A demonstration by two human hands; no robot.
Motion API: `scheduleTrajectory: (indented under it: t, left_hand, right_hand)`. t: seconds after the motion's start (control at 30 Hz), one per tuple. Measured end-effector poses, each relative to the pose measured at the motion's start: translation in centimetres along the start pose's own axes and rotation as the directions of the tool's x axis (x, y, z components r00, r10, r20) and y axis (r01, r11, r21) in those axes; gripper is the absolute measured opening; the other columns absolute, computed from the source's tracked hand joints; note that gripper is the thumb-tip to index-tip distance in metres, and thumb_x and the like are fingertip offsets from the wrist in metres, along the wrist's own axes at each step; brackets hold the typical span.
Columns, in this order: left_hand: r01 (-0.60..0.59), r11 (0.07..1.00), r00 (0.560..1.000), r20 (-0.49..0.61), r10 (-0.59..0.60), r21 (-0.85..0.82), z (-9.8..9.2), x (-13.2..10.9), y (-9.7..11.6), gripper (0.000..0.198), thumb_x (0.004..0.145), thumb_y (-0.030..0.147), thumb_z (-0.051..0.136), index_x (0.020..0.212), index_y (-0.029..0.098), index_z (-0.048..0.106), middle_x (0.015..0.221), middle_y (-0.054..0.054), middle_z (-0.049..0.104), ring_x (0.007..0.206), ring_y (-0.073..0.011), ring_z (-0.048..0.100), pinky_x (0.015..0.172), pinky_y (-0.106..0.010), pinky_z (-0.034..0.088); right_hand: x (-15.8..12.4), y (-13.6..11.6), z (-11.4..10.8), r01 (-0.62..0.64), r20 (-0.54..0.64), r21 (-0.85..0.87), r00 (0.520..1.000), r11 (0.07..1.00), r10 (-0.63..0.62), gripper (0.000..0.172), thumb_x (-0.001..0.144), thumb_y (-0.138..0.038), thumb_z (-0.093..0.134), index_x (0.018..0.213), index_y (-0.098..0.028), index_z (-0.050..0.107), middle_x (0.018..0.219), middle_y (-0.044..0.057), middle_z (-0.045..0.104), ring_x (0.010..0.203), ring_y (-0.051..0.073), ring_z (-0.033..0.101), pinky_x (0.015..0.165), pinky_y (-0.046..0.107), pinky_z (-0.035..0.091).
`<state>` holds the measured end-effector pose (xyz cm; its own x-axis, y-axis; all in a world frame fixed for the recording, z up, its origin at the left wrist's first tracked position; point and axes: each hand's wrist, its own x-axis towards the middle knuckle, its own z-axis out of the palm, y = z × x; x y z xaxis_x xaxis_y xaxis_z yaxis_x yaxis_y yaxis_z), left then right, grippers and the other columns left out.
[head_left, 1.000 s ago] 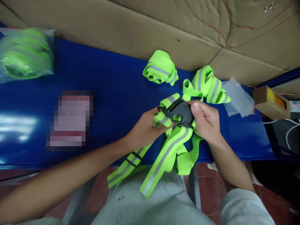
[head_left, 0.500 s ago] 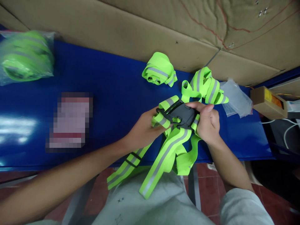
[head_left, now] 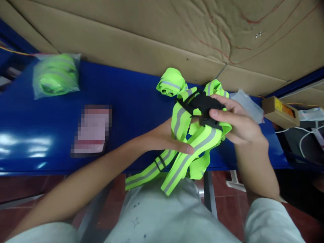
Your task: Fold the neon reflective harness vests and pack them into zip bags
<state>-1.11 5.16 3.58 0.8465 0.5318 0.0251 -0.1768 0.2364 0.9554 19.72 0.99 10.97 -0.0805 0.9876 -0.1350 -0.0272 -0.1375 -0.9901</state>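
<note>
My right hand (head_left: 243,125) pinches a black plastic buckle piece (head_left: 202,103) from its right side, thumb on the near face and fingers behind. Neon-green straps (head_left: 181,165) with a grey reflective stripe are threaded through the piece and hang toward my lap. My left hand (head_left: 162,136) is closed around these straps just below the buckle piece. Its thumb lies across one strap, while its other fingers are mostly hidden behind the webbing. A black slider (head_left: 160,163) sits on the lower left strap.
On the blue table (head_left: 131,101) are a rolled green strap (head_left: 171,81), a loose green strap bundle (head_left: 214,88), clear plastic bags (head_left: 249,104), a bagged green bundle (head_left: 57,76) and a blurred-out rectangular item (head_left: 92,130). A cardboard box (head_left: 279,111) stands at right.
The buckle piece has tilted and risen slightly. My right hand has turned, bringing its thumb onto the near face. My left hand has slid from the piece's left side down onto the straps.
</note>
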Motion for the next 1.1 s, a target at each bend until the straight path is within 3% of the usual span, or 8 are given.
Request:
scheduleTrajectory:
  t: [0.13, 0.27, 0.33, 0.47, 0.6, 0.73, 0.9, 1.1]
  left_hand:
    - [-0.089, 0.995, 0.996, 0.011, 0.089, -0.036, 3.1, 0.7, 1.3, 0.051, 0.07, 0.027, 0.09, 0.117, 0.024, 0.072, 0.122, -0.006, 0.075, 0.118, -0.0268, 0.07, 0.1, -0.038, 0.059]
    - [-0.148, 0.981, 0.985, 0.07, 0.158, -0.128, 6.1, 1.8, 2.0, 0.039, 0.073, 0.021, 0.087, 0.109, 0.018, 0.073, 0.116, -0.008, 0.075, 0.113, -0.0233, 0.071, 0.104, -0.039, 0.057]
    - [-0.122, 0.971, 0.984, 0.102, 0.145, -0.208, 7.0, 2.7, 1.5, 0.039, 0.071, 0.022, 0.089, 0.105, 0.015, 0.072, 0.109, -0.01, 0.075, 0.104, -0.0228, 0.073, 0.098, -0.04, 0.059]
    - [-0.016, 0.94, 0.99, 0.129, 0.063, -0.342, 8.5, 4.5, -0.9, 0.046, 0.059, 0.028, 0.098, 0.093, 0.011, 0.071, 0.088, -0.008, 0.074, 0.078, -0.0206, 0.073, 0.078, -0.039, 0.062]
    - [0.133, 0.902, 0.968, 0.249, -0.03, -0.411, 9.4, 4.6, -2.8, 0.038, 0.068, 0.033, 0.092, 0.089, 0.013, 0.068, 0.073, -0.003, 0.07, 0.061, -0.0168, 0.07, 0.064, -0.032, 0.059]
    - [0.294, 0.901, 0.937, 0.281, -0.206, -0.318, 9.2, 3.2, -3.2, 0.03, 0.071, 0.033, 0.088, 0.083, 0.011, 0.072, 0.085, -0.006, 0.074, 0.051, -0.0094, 0.06, 0.046, -0.023, 0.047]
    - [0.555, 0.777, 0.828, 0.282, -0.484, -0.295, 9.2, 0.2, -3.0, 0.034, 0.066, 0.027, 0.088, 0.094, 0.015, 0.073, 0.079, -0.005, 0.074, 0.048, -0.0099, 0.058, 0.043, -0.021, 0.046]
    - [0.679, 0.712, 0.732, 0.237, -0.638, -0.18, 7.3, -6.6, -2.8, 0.037, 0.064, 0.036, 0.091, 0.085, 0.014, 0.07, 0.081, -0.007, 0.075, 0.054, -0.0134, 0.066, 0.053, -0.023, 0.054]
  right_hand:
    - [-0.9, -4.3, 1.7, 0.014, 0.034, 0.119, 0.999, 0.993, -0.019, 0.037, 0.071, -0.038, 0.088, 0.096, -0.022, 0.066, 0.085, 0.001, 0.075, 0.076, 0.02, 0.075, 0.069, 0.033, 0.063]
    - [-1.7, -6.6, 2.7, 0.057, 0.004, 0.098, 0.998, 0.994, -0.057, 0.026, 0.084, -0.035, 0.074, 0.104, -0.018, 0.071, 0.088, 0.001, 0.076, 0.065, 0.013, 0.07, 0.055, 0.022, 0.058]
    - [-1.9, -6.9, 2.8, 0.062, -0.049, 0.074, 0.997, 0.995, -0.059, 0.018, 0.089, -0.032, 0.068, 0.097, -0.017, 0.072, 0.087, 0.003, 0.076, 0.061, 0.011, 0.067, 0.052, 0.021, 0.056]
    - [-1.6, -6.3, 1.5, 0.037, -0.172, 0.14, 0.985, 0.99, -0.012, 0.015, 0.093, -0.03, 0.065, 0.094, -0.017, 0.072, 0.087, 0.005, 0.077, 0.067, 0.015, 0.07, 0.063, 0.026, 0.062]
    - [-1.9, -4.9, -1.4, -0.01, -0.291, 0.13, 0.956, 0.992, 0.048, 0.018, 0.086, -0.032, 0.074, 0.096, -0.017, 0.073, 0.087, 0.005, 0.077, 0.065, 0.017, 0.071, 0.063, 0.031, 0.064]
    - [-3.4, -2.8, -4.6, 0.059, -0.381, -0.056, 0.921, 0.997, -0.076, 0.038, 0.067, -0.037, 0.092, 0.092, -0.019, 0.07, 0.081, 0.004, 0.076, 0.07, 0.021, 0.073, 0.068, 0.035, 0.064]
    - [-5.5, 1.1, -6.0, 0.098, -0.415, -0.263, 0.887, 0.96, -0.204, 0.043, 0.065, -0.044, 0.095, 0.087, -0.02, 0.067, 0.079, 0.001, 0.074, 0.073, 0.017, 0.071, 0.069, 0.029, 0.057]
    - [-6.1, 3.9, -3.7, -0.062, -0.285, 0.015, 0.957, 0.998, 0.064, 0.044, 0.063, -0.043, 0.095, 0.086, -0.018, 0.067, 0.081, 0.001, 0.075, 0.072, 0.014, 0.07, 0.07, 0.025, 0.054]
